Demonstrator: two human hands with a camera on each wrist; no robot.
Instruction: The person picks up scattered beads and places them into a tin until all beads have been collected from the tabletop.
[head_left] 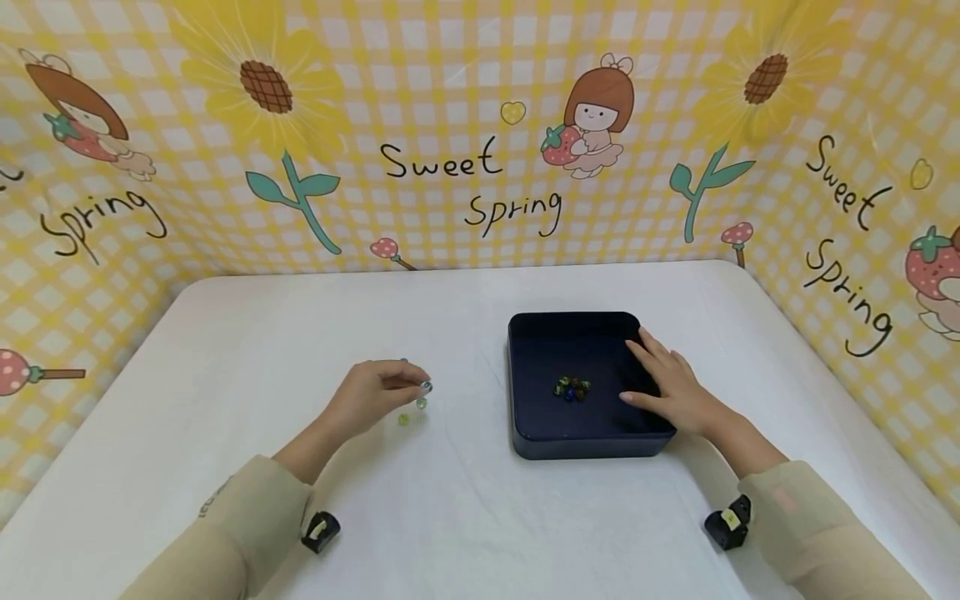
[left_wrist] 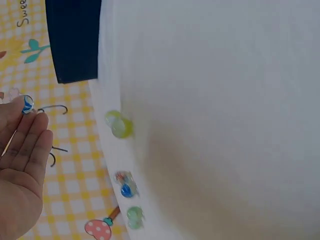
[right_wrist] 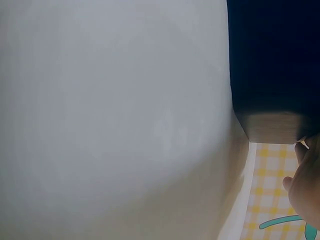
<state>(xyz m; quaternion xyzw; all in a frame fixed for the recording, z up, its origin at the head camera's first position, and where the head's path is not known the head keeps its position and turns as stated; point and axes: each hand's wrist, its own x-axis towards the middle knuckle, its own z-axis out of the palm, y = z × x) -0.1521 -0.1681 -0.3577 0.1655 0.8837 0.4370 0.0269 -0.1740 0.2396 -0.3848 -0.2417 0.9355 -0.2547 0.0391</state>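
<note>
Blue marble (left_wrist: 26,103) pinched in the left hand (head_left: 372,394) fingers above the white counter (head_left: 450,500); right hand (head_left: 670,385) rests, fingers straight, on the navy tray (head_left: 577,333) rim.

Marbles in tray (head_left: 525,417) too small to count; right hand (right_wrist: 307,187) cut off at frame edge.

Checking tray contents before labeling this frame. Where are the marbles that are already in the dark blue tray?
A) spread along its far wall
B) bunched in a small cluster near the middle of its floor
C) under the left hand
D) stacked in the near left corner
B: the head view shows the marbles bunched near the middle of the dark blue tray, beside the right hand resting on the tray's right side.
</note>
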